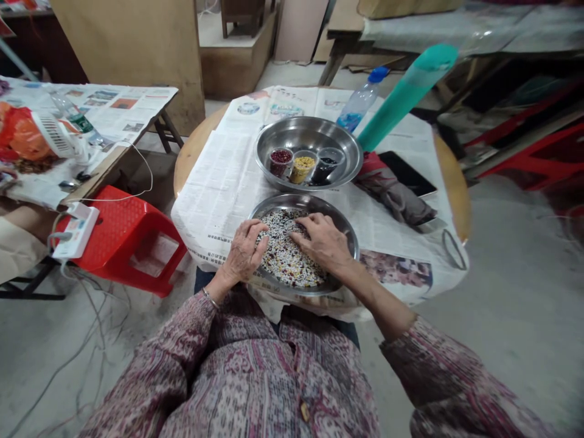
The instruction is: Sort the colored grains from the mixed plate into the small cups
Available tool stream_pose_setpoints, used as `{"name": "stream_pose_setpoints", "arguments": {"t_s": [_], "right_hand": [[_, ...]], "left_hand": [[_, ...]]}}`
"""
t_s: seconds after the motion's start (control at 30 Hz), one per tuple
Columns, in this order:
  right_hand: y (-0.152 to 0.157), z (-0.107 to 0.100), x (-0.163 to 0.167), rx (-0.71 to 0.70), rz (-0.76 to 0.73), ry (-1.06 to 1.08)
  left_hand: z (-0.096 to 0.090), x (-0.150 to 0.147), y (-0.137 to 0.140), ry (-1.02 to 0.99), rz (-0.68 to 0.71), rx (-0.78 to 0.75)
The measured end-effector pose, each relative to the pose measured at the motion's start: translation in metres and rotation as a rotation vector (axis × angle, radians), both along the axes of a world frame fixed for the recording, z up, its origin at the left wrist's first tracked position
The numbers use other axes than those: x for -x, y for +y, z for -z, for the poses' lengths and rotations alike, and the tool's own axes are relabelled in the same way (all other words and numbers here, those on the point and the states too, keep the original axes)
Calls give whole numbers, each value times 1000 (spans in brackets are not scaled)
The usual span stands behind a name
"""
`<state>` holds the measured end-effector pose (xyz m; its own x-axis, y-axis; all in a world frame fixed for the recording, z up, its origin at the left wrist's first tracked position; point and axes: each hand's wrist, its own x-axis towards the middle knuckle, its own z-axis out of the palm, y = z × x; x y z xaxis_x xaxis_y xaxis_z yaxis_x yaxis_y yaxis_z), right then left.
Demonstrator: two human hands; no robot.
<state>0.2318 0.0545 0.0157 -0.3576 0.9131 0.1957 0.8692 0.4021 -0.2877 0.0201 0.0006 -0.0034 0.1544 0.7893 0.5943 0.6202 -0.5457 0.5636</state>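
A steel basin [351,234] near the table's front edge holds a mix of white, dark red, yellow and black grains or beans [292,261]. My left hand [244,249] lies over its left rim, thumb apart from loosely bent fingers at the edge of the mix. Over the right part of the mix, my right hand [322,240] has its fingers apart, with the tips touching the grains. Just behind stands a larger steel basin [314,129]. Inside it are three clear cups: one of dark red beans [281,157], one of yellow kernels [303,163] and one of black beans [327,163].
Newspaper [219,201] covers the round table. A blue-capped bottle [360,100], a green tube-like object [406,94], a folded grey and red cloth item [396,188] and a dark flat object [407,172] lie or stand rightward. Left are a red stool [130,237] and power strip [76,231].
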Motion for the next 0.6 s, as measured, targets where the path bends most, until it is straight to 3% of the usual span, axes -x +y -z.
{"name": "stream_pose_setpoints", "arguments": {"t_s": [0.27,0.4,0.5,0.6], "right_hand": [[-25,0,30,153,-419,130],[-30,-3,42,109,-609,96],[-22,-4,40,39,-590,12],[-7,-3,28,19,-429,-23]], "left_hand": [[-1,0,-1,-1,-1,21],[-1,0,-1,2,-4,38],[-1,0,-1,3,-10,46],[-1,-1,-1,1,-11,33]]}}
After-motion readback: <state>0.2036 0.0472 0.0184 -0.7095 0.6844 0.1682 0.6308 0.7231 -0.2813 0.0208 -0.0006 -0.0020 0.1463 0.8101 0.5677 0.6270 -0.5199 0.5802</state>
